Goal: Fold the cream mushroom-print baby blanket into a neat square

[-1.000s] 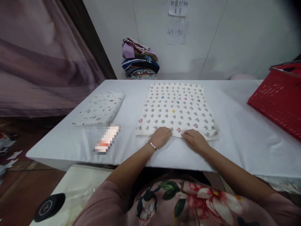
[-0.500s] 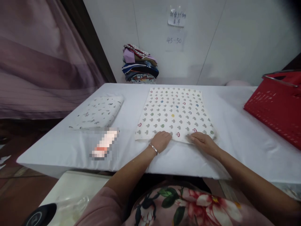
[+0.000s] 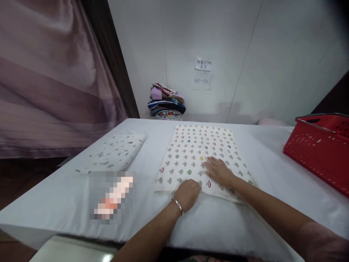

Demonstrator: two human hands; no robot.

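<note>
A white cloth printed with small grey and coloured mushrooms (image 3: 191, 149) lies flat on the white-covered table (image 3: 131, 203). At its near edge rests my left hand (image 3: 187, 194), with a silver bracelet on the wrist; its fingers are curled together over the cloth's edge. My right hand (image 3: 221, 173) lies on the cloth's lower middle part, palm down with fingers spread. Left of this cloth is a folded white cloth with a sparse dark print (image 3: 117, 151).
A pixelated object (image 3: 116, 196) lies at the table's left front. On the right stands a red basket (image 3: 319, 145) with a metal handle. Folded fabrics (image 3: 167, 103) are stacked by the wall, where paper signs (image 3: 201, 80) hang. A pink curtain (image 3: 51, 80) hangs at left.
My right hand has left the near edge and moved up and left onto the cloth, its fingers spreading. My left hand stays at the edge. The camera view has tilted up.
</note>
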